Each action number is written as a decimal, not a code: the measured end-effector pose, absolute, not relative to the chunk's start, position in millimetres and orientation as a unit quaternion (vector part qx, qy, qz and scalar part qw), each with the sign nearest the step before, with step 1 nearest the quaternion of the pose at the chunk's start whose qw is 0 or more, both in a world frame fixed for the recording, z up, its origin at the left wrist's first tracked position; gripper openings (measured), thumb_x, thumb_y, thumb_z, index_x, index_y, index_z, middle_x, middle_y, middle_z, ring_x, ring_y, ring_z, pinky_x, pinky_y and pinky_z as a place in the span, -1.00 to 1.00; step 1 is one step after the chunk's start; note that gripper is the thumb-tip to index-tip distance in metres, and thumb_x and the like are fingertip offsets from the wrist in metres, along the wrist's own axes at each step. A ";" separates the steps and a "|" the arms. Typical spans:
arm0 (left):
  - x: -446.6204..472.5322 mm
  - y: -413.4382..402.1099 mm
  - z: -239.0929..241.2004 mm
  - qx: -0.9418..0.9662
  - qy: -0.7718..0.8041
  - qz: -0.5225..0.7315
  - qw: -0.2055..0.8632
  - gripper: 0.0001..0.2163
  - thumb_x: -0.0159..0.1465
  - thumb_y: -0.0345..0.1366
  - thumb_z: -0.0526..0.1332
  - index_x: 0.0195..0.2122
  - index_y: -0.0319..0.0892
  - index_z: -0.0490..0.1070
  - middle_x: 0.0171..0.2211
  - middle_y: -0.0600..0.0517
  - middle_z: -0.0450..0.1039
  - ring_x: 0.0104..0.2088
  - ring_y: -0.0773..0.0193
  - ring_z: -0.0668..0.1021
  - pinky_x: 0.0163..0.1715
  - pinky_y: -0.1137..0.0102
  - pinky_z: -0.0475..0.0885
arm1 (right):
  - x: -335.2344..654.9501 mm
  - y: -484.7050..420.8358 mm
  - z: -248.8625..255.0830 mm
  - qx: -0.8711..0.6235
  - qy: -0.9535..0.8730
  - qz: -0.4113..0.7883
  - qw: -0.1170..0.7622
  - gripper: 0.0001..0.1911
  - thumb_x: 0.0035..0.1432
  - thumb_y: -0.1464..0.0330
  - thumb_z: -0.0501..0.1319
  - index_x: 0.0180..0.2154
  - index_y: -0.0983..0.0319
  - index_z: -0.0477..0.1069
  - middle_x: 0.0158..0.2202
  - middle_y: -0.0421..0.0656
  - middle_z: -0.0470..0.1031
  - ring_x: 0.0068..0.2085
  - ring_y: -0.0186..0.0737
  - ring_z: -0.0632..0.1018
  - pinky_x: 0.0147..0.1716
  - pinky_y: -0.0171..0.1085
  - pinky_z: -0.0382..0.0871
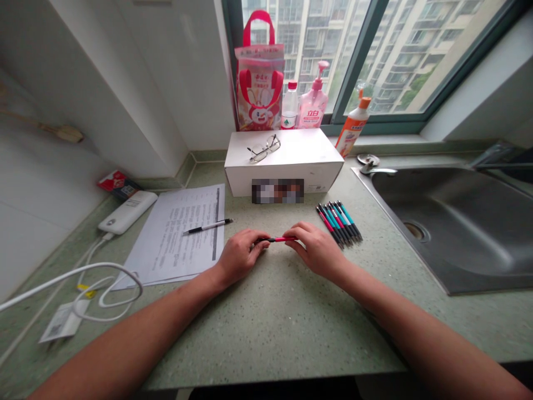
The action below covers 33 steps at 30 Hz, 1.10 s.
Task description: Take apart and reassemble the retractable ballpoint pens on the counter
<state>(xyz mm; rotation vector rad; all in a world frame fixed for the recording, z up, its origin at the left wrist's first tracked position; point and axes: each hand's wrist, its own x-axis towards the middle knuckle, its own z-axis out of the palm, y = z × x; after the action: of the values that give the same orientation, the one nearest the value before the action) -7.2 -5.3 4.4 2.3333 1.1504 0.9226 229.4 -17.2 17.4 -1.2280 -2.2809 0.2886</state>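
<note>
Between my two hands a red and black pen [280, 239] lies level, just above the countertop. My left hand [242, 251] pinches its black end, and my right hand [315, 248] pinches the red end. The fingers cover both tips of the pen. To the right of my right hand, several pens [339, 223] in teal, red and black lie side by side in a row. Left of my left hand, a white and black pen [208, 226] rests on printed paper sheets [175, 239].
A white box [287, 153] with glasses [265, 149] on top stands behind my hands. A steel sink [453, 222] is at right. On the left lie a white power bank [128, 213], a cable [108, 266] and an adapter [64, 321]. Bottles and a bag [260, 83] stand by the window.
</note>
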 end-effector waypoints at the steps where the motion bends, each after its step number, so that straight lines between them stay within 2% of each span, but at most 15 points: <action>1: -7.0 -5.2 4.0 0.831 0.410 0.325 0.189 -0.88 0.39 -0.31 0.20 -0.15 -0.15 0.52 -0.26 -0.03 0.61 -0.25 0.16 0.60 -0.22 0.26 0.49 | 229.5 -17.3 17.8 -0.448 -0.846 0.098 0.272 -0.83 0.39 0.33 0.15 -0.14 0.23 0.50 -0.19 -0.06 0.54 -0.15 -0.11 0.53 -0.16 -0.16 0.39; 4: -7.4 -4.6 3.0 0.832 0.409 0.322 0.192 -0.88 0.40 -0.31 0.19 -0.15 -0.17 0.51 -0.26 -0.03 0.61 -0.25 0.15 0.60 -0.21 0.25 0.48 | 229.5 -18.1 18.4 -0.444 -0.849 0.091 0.272 -0.83 0.38 0.31 0.18 -0.11 0.23 0.50 -0.18 -0.07 0.55 -0.16 -0.13 0.54 -0.17 -0.17 0.39; 7: -8.1 -4.4 2.7 0.833 0.406 0.322 0.196 -0.88 0.40 -0.31 0.19 -0.14 -0.17 0.50 -0.27 -0.04 0.61 -0.25 0.15 0.60 -0.20 0.24 0.48 | 229.2 -18.8 17.6 -0.458 -0.848 0.102 0.246 -0.74 0.38 0.24 0.18 -0.01 0.22 0.49 -0.20 -0.09 0.57 -0.21 -0.14 0.56 -0.23 -0.19 0.39; 12: -6.7 -5.4 3.6 0.836 0.418 0.298 0.191 -0.89 0.39 -0.31 0.20 -0.15 -0.16 0.50 -0.26 -0.02 0.60 -0.24 0.14 0.59 -0.20 0.24 0.47 | 229.1 -17.4 17.9 -0.447 -0.858 0.062 0.247 -0.72 0.42 0.25 0.12 -0.18 0.23 0.55 -0.26 -0.08 0.57 -0.19 -0.12 0.55 -0.20 -0.18 0.37; 19: -6.4 -5.4 4.9 0.838 0.411 0.300 0.198 -0.89 0.40 -0.33 0.17 -0.15 -0.16 0.49 -0.27 -0.02 0.61 -0.24 0.14 0.58 -0.19 0.23 0.45 | 227.1 -18.9 23.2 -0.426 -0.861 0.025 0.277 -0.79 0.40 0.30 0.14 -0.19 0.25 0.52 -0.24 -0.08 0.56 -0.21 -0.13 0.52 -0.18 -0.17 0.37; 24: -8.1 -4.2 3.1 0.837 0.400 0.317 0.198 -0.88 0.41 -0.31 0.17 -0.13 -0.17 0.48 -0.29 -0.02 0.60 -0.24 0.15 0.58 -0.17 0.23 0.45 | 226.9 -20.8 21.2 -0.436 -0.860 0.061 0.259 -0.72 0.40 0.25 0.14 0.01 0.25 0.47 -0.19 -0.07 0.59 -0.17 -0.11 0.54 -0.17 -0.15 0.38; 29: -7.9 -4.9 3.5 0.839 0.411 0.298 0.193 -0.87 0.41 -0.30 0.16 -0.13 -0.17 0.48 -0.28 -0.03 0.59 -0.25 0.14 0.56 -0.19 0.22 0.44 | 226.1 -19.7 20.4 -0.426 -0.867 0.044 0.253 -0.74 0.43 0.27 0.11 -0.16 0.23 0.53 -0.26 -0.09 0.58 -0.21 -0.14 0.51 -0.19 -0.18 0.35; 33: -6.7 -4.3 5.8 0.836 0.414 0.293 0.209 -0.86 0.42 -0.29 0.14 -0.14 -0.16 0.48 -0.31 -0.01 0.59 -0.25 0.15 0.57 -0.17 0.23 0.43 | 227.5 -18.4 22.3 -0.416 -0.868 0.015 0.272 -0.78 0.43 0.34 0.09 -0.17 0.23 0.51 -0.23 -0.07 0.56 -0.20 -0.14 0.49 -0.18 -0.18 0.34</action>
<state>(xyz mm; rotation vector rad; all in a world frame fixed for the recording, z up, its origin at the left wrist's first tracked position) -6.7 -4.3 5.8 2.3265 1.1527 0.8155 227.5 -18.4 22.3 -1.1192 -2.3350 0.0407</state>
